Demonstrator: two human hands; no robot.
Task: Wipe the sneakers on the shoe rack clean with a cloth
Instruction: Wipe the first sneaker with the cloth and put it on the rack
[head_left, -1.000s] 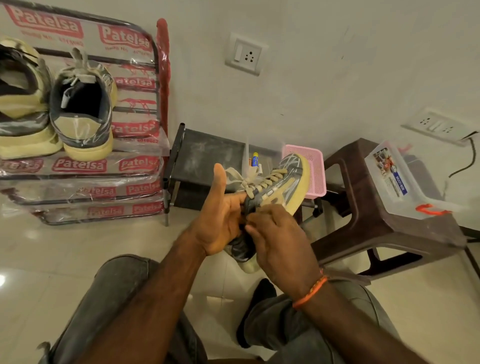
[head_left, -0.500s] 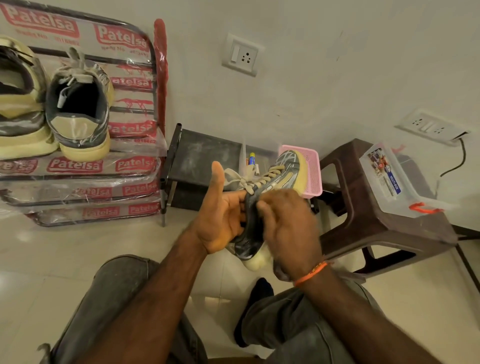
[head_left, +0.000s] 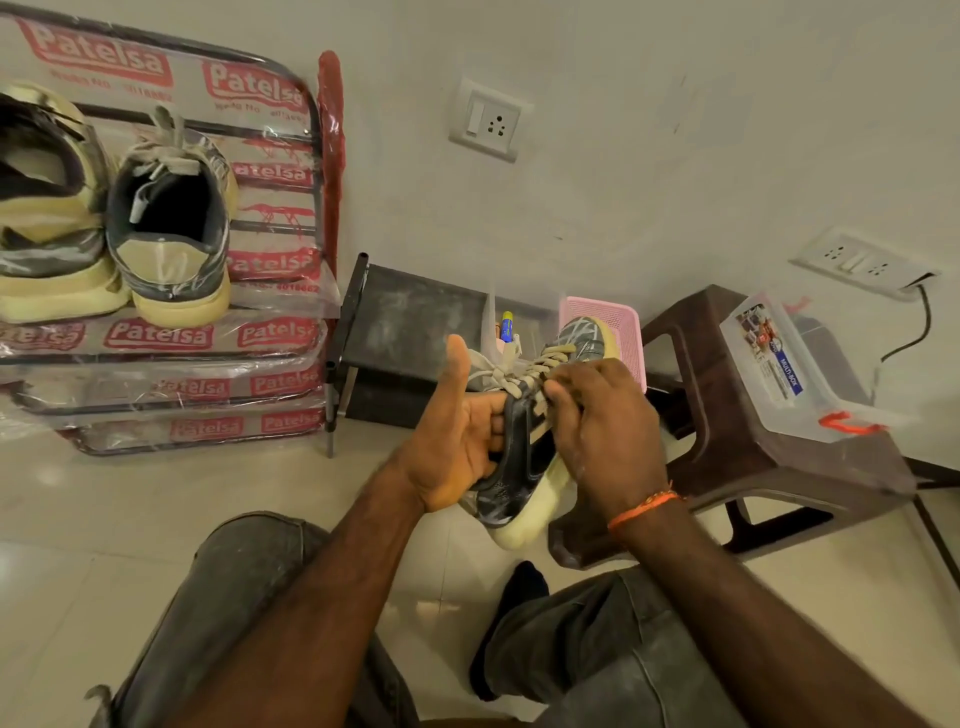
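Left hand (head_left: 457, 441) grips sneaker (head_left: 524, 457) by heel collar, thumb up, mid-air above floor, right of shoe rack (head_left: 311, 332). Right hand (head_left: 602, 421) fingers curled on lace area; cloth not visible. Step: wiping upper. Next: rotate sneaker, reach sole edge.

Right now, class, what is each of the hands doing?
Left hand: grips the sneaker, thumb raised.
Right hand: fingers curled onto the sneaker's laced upper; whether it holds a cloth cannot be told.
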